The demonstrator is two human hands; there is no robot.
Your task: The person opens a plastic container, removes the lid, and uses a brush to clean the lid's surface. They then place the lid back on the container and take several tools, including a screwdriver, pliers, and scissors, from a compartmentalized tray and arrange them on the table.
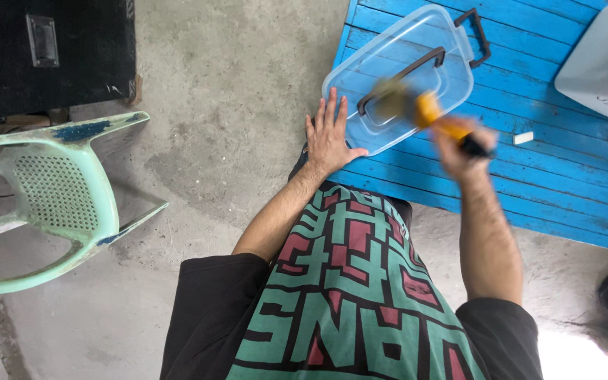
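Clear plastic, the rectangular lidded storage box (399, 74) lies under both hands on blue painted planks (564, 169). The left hand (328, 137) presses flat, fingers spread, on its near corner. The right hand (462, 151), motion-blurred, grips an orange-handled brush (423, 109) over the lid; its bristles are smeared. Left of the hands, a green plastic chair (58, 197) is cut off.

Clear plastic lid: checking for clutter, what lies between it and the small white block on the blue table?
Only bare blue slatted table shows between the lid and block, head view.
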